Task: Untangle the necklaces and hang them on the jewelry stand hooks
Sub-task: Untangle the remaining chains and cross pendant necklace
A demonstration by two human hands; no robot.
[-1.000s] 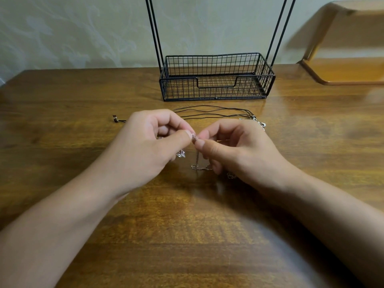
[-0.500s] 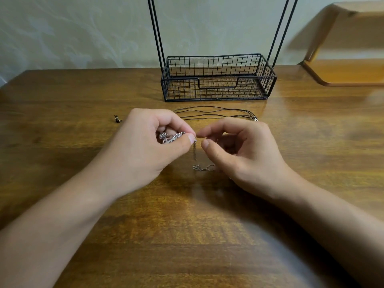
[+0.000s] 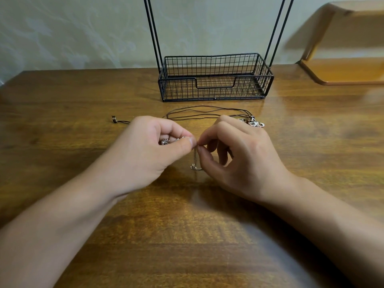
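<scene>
Both hands meet over the middle of the wooden bench point(image 3: 62, 96). The left hand point(image 3: 145, 150) is curled, thumb and forefinger pinching a thin silver chain point(image 3: 195, 161), with a small silver bunch tucked under its fingers. The right hand point(image 3: 236, 154) pinches the same chain right beside the left thumb tip — fingertip to fingertip, almost touching. Below the pinch the chain hangs down and its end lies in a small loop on the wood, between the two palms.

Just beyond the knuckles a dark cord necklace point(image 3: 207, 113) lies in long flat loops, its silver pendant point(image 3: 256, 122) peeking out past the right hand and a knotted cord end point(image 3: 114, 119) off to the left. Further back stands the black wire jewelry stand point(image 3: 215, 80) — basket base near the bench's far edge, two pairs of thin rods rising out of view, hooks not visible. There is open wood on both sides of the hands and in front of the forearms. A wooden shelf point(image 3: 342, 69) sits at the far right corner.
</scene>
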